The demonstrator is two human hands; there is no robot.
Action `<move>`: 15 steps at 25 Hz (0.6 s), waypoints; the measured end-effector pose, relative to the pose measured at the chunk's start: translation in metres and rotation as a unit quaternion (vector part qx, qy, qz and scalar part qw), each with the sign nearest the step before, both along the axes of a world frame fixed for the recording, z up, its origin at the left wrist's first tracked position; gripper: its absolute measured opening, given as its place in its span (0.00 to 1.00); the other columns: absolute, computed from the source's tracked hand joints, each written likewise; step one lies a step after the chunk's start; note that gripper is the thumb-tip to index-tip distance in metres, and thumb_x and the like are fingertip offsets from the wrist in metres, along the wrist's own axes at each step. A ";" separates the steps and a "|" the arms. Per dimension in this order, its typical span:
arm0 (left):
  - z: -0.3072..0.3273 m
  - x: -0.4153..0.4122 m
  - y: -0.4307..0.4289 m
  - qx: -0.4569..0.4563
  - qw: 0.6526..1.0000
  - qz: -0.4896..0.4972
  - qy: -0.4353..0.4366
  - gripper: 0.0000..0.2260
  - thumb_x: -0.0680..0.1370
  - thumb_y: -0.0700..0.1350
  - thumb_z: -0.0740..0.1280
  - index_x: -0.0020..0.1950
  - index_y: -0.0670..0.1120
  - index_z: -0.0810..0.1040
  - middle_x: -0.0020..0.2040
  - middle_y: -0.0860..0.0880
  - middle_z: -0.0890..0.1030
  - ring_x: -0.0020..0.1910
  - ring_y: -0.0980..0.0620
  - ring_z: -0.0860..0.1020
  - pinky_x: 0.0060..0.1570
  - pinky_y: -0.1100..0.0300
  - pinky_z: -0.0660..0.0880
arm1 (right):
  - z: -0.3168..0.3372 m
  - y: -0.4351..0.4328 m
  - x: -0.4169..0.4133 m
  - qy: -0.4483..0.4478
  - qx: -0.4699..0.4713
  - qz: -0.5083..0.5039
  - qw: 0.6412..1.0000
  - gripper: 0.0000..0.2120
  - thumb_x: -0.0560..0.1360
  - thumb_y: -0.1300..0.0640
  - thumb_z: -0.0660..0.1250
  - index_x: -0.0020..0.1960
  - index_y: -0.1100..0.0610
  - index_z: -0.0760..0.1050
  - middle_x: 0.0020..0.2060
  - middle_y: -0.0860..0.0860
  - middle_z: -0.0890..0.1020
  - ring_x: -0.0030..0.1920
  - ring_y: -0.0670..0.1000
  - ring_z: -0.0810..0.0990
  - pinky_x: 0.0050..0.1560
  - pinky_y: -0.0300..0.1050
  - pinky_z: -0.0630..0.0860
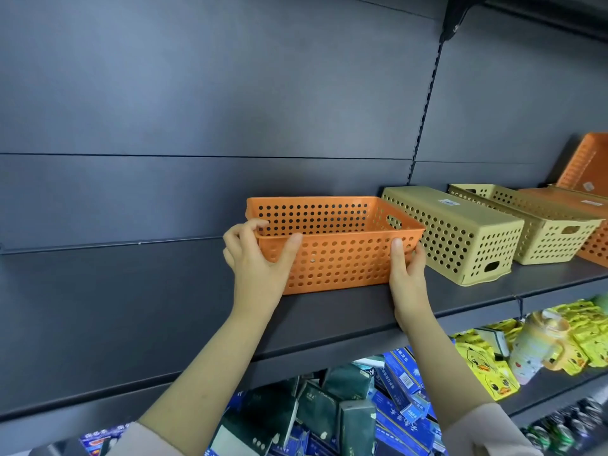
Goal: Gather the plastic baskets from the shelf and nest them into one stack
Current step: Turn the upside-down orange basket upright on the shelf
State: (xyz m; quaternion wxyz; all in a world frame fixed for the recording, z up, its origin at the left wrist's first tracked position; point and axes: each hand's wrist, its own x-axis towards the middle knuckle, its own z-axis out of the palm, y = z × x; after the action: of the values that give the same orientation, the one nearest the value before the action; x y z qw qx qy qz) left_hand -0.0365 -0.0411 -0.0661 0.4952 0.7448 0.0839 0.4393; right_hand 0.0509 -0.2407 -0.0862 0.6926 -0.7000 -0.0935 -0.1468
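An orange perforated basket (342, 261) stands upright on the dark shelf (131, 307). My left hand (256, 258) grips its left end, fingers over the rim. My right hand (406, 268) grips its right front corner, thumb on the front wall. To its right a yellow basket (457, 232) lies upside down. Further right stands an upright yellow basket (552, 232), with an orange basket (595, 245) beside it and another orange basket (589, 166) leaning against the back panel.
The grey back panel (230, 110) rises behind the shelf. Below the shelf lie blue and dark green packets (362, 409) and yellow packets with a cup (539, 347). The shelf's left part is bare.
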 end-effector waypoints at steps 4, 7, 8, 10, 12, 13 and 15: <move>-0.005 0.003 0.002 0.002 1.000 -0.014 -0.009 0.21 0.72 0.61 0.69 0.60 0.53 0.67 0.64 0.52 0.62 0.68 0.48 0.65 0.60 0.55 0.68 | -0.003 0.000 0.006 0.008 0.012 0.008 1.000 0.43 0.67 0.27 0.61 0.76 0.48 0.58 0.67 0.46 0.74 0.66 0.46 0.74 0.69 0.51 0.68; -0.004 0.008 0.001 0.007 0.999 -0.019 -0.031 0.20 0.73 0.57 0.71 0.55 0.52 0.65 0.68 0.47 0.61 0.68 0.61 0.64 0.66 0.59 0.66 | 0.001 0.001 0.013 0.036 0.031 0.023 0.999 0.47 0.66 0.26 0.62 0.76 0.50 0.55 0.67 0.47 0.73 0.65 0.47 0.74 0.68 0.50 0.69; -0.004 0.009 0.001 0.013 0.999 -0.019 -0.034 0.19 0.74 0.54 0.71 0.54 0.51 0.65 0.69 0.47 0.60 0.66 0.70 0.62 0.64 0.68 0.64 | 0.006 0.002 0.016 0.054 0.032 0.032 0.998 0.47 0.66 0.26 0.62 0.76 0.50 0.54 0.67 0.48 0.72 0.65 0.48 0.73 0.66 0.48 0.68; -0.004 0.011 0.001 0.024 0.999 -0.014 -0.026 0.18 0.74 0.51 0.72 0.55 0.48 0.65 0.71 0.45 0.60 0.60 0.82 0.58 0.54 0.82 0.59 | 0.015 0.005 0.020 0.077 0.021 0.029 0.996 0.44 0.70 0.30 0.63 0.76 0.54 0.55 0.65 0.48 0.72 0.64 0.48 0.73 0.62 0.44 0.66; -0.006 0.016 0.001 0.034 0.999 -0.013 -0.025 0.19 0.75 0.50 0.71 0.59 0.46 0.66 0.73 0.44 0.60 0.59 0.85 0.57 0.50 0.86 0.57 | 0.018 -0.001 0.019 0.033 -0.006 -0.070 0.997 0.39 0.74 0.36 0.65 0.74 0.57 0.59 0.65 0.51 0.72 0.64 0.50 0.72 0.63 0.43 0.66; -0.007 0.018 0.001 0.040 0.999 -0.012 -0.025 0.20 0.76 0.50 0.71 0.62 0.46 0.66 0.74 0.44 0.60 0.60 0.83 0.59 0.51 0.86 0.58 | 0.020 -0.009 0.017 -0.021 -0.028 -0.141 0.989 0.37 0.75 0.38 0.65 0.74 0.59 0.61 0.67 0.53 0.72 0.66 0.52 0.71 0.65 0.44 0.65; -0.007 0.020 0.002 0.049 0.998 -0.021 -0.022 0.22 0.77 0.52 0.68 0.67 0.50 0.63 0.75 0.45 0.60 0.66 0.68 0.64 0.58 0.82 0.60 | 0.021 -0.034 0.020 -0.120 -0.071 -0.254 0.957 0.36 0.75 0.39 0.65 0.73 0.61 0.63 0.70 0.57 0.69 0.71 0.55 0.67 0.70 0.50 0.62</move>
State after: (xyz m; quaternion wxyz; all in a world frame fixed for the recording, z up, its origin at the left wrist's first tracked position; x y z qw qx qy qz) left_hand -0.0164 -0.0387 -0.0735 0.4692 0.7597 0.0359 0.4489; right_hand 0.0708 -0.2750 -0.0649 0.5641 -0.7255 -0.0054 -0.3943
